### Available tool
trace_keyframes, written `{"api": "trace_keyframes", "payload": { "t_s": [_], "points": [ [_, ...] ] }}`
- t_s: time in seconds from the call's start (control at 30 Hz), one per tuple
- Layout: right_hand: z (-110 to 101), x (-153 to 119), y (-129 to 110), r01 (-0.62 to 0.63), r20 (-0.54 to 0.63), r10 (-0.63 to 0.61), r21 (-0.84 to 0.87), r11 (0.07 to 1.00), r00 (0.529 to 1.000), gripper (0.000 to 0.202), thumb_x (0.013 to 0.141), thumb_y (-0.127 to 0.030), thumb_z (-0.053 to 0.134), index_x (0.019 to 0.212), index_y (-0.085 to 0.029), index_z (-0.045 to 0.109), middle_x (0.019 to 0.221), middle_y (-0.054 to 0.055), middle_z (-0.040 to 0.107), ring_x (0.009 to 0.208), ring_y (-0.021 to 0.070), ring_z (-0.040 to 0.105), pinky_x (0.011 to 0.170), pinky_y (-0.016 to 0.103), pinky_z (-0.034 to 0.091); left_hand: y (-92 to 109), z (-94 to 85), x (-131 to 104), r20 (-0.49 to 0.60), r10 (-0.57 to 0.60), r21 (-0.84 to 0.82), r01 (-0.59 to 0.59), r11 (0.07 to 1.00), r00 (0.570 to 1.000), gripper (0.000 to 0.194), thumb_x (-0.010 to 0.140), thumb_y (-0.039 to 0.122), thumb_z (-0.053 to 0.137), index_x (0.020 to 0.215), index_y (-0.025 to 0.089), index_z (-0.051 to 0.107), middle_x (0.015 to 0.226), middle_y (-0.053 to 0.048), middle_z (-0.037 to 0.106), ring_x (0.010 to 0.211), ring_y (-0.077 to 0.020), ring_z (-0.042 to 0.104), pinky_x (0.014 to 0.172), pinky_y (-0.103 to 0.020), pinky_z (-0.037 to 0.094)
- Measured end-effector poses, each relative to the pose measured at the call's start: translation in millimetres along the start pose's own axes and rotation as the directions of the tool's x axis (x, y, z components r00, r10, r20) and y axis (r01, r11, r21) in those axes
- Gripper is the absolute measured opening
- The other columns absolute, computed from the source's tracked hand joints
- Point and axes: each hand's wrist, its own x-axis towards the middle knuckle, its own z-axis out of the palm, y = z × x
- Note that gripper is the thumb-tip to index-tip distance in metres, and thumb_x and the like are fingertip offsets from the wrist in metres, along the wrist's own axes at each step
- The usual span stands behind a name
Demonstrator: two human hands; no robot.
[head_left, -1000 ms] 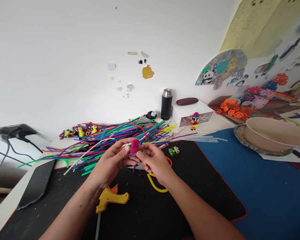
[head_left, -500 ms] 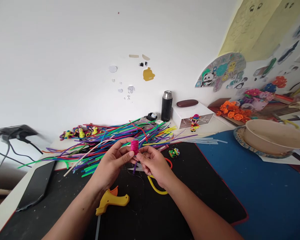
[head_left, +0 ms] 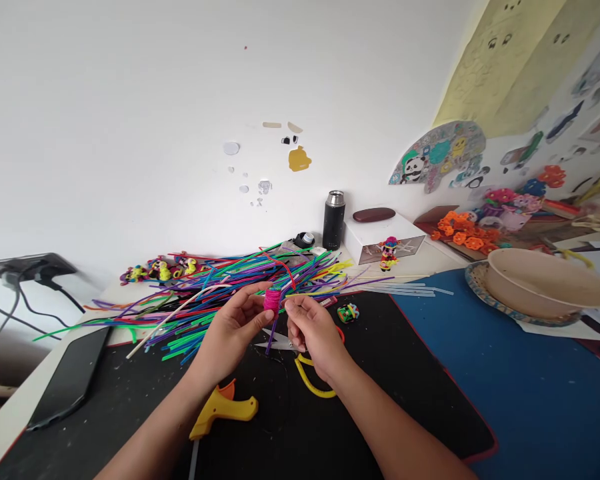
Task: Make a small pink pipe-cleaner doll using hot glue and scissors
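My left hand (head_left: 235, 330) and my right hand (head_left: 314, 331) meet above the black mat (head_left: 370, 393), both pinching a small pink coil of pipe cleaner (head_left: 272, 300). A purple pipe-cleaner tail (head_left: 270, 340) hangs down from the coil between my fingers. Just behind my hands lies a wide heap of coloured pipe cleaners (head_left: 230, 280). Below my right hand a yellow pipe cleaner loop (head_left: 313, 383) rests on the mat, with scissors (head_left: 280, 341) partly hidden under my hands.
A yellow glue gun (head_left: 223, 410) lies near my left forearm. A phone (head_left: 70, 377) sits at the left, a small green figure (head_left: 349, 312) to the right. A black flask (head_left: 333, 220), white box (head_left: 380, 233), beige bowl (head_left: 545, 280) and blue mat (head_left: 505, 373) stand beyond.
The view has tilted, so everything sits slightly lower in frame. My hands stay together on the pink coil, my right fingers shifting along it and the purple tail showing below.
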Motion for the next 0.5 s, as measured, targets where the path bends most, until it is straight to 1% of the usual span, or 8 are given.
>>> {"api": "trace_keyframes", "payload": {
  "t_s": [0.1, 0.23, 0.33, 0.4, 0.5],
  "points": [
    [0.8, -0.6, -0.6, 0.023, 0.019, -0.023, 0.006, 1.0, 1.0, 0.052, 0.079, -0.066, 0.082, 0.095, -0.02, 0.062, 0.054, -0.01, 0.05, 0.041, 0.0068, 0.038, 0.038, 0.019, 0.022, -5.8, 1.0, -1.8, 0.041, 0.001, 0.049, -0.003, 0.999, 0.999, 0.044, 0.09, 0.037, 0.079, 0.132, 0.026, 0.069, 0.098, -0.004, 0.075, 0.094, -0.022, 0.07, 0.084, -0.033, 0.055],
    [0.8, -0.2, 0.7, 0.037, 0.045, -0.038, 0.028, 0.999, 0.998, 0.053, 0.078, -0.066, 0.082, 0.097, -0.02, 0.063, 0.053, -0.01, 0.05, 0.041, 0.007, 0.038, 0.038, 0.019, 0.022, -11.0, 1.6, -4.2, 0.096, 0.005, 0.099, -0.014, 0.995, 0.995, 0.047, 0.093, 0.038, 0.075, 0.137, 0.023, 0.068, 0.096, -0.004, 0.076, 0.089, -0.0218, 0.071, 0.08, -0.033, 0.057],
    [-0.3, 1.0, 2.6, 0.034, 0.075, -0.037, 0.044, 0.998, 0.996, 0.052, 0.077, -0.064, 0.084, 0.096, -0.02, 0.064, 0.05, -0.011, 0.049, 0.04, 0.0071, 0.036, 0.038, 0.019, 0.022, -10.7, 2.1, -5.9, 0.141, -0.003, 0.098, -0.011, 0.995, 0.99, 0.047, 0.094, 0.039, 0.073, 0.138, 0.023, 0.069, 0.102, -0.006, 0.079, 0.091, -0.0226, 0.072, 0.085, -0.035, 0.06],
    [-1.1, 1.8, 3.4, 0.043, 0.089, -0.047, 0.053, 0.998, 0.995, 0.049, 0.078, -0.062, 0.085, 0.093, -0.02, 0.065, 0.047, -0.012, 0.045, 0.04, 0.0069, 0.033, 0.038, 0.019, 0.022, -9.5, 2.5, -6.7, 0.164, -0.015, 0.081, 0.002, 0.997, 0.986, 0.047, 0.095, 0.04, 0.073, 0.139, 0.024, 0.069, 0.108, -0.007, 0.08, 0.093, -0.0233, 0.074, 0.089, -0.038, 0.061],
    [-2.4, 2.9, 3.3, 0.065, 0.085, -0.069, 0.047, 0.997, 0.994, 0.047, 0.077, -0.06, 0.086, 0.088, -0.019, 0.066, 0.045, -0.013, 0.04, 0.039, 0.0061, 0.031, 0.038, 0.02, 0.02, -9.3, 3.6, -7.3, 0.173, -0.027, 0.056, 0.018, 0.998, 0.985, 0.047, 0.095, 0.04, 0.073, 0.14, 0.024, 0.069, 0.111, -0.007, 0.081, 0.095, -0.0244, 0.075, 0.092, -0.04, 0.061]
  ]
}}
